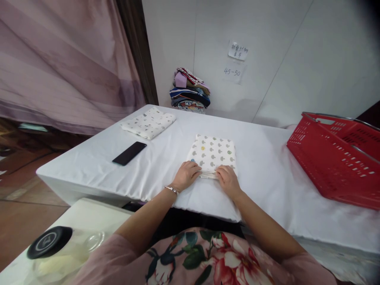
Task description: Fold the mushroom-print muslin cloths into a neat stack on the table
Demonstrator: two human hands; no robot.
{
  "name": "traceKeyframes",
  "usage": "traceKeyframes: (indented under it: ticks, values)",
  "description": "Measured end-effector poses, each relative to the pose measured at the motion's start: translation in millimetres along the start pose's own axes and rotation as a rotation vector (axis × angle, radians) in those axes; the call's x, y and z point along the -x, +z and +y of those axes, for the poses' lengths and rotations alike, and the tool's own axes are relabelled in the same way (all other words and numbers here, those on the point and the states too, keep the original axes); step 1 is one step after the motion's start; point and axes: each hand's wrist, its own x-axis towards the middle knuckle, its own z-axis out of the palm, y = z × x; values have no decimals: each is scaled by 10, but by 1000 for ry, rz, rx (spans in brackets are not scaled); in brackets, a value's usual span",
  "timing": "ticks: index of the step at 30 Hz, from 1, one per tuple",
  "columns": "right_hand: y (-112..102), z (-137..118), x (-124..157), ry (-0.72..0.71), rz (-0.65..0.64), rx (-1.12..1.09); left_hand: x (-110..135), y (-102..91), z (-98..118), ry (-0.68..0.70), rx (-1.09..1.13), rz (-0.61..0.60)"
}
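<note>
A folded white cloth [212,152] with a grey tree-like print and a few coloured motifs lies flat on the white-covered table [160,166] in front of me. At its near left corner, my left hand [187,174] has its fingers closed on the layered edge. My right hand [228,179] pinches the same near edge toward the right corner. Between the two hands, the stacked folds of the cloth show. Farther left lies another folded white cloth [150,122] with small dark prints, touched by neither hand.
A black phone [130,153] lies on the table's left side. At right stands a red plastic basket [332,158]. Folded fabrics [190,93] are piled behind the table by the wall. A black-lidded clear jar [50,243] sits on a lower white surface at near left.
</note>
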Motion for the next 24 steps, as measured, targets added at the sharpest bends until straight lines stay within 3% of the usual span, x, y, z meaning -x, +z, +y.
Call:
traceKeyframes:
  ticks: [7, 24]
  values:
    - [9, 5, 10, -11, -10, 10, -14, 17, 11, -19, -12, 28]
    - [-19, 3, 16, -33, -93, 60, 8, -34, 2, 17, -55, -62]
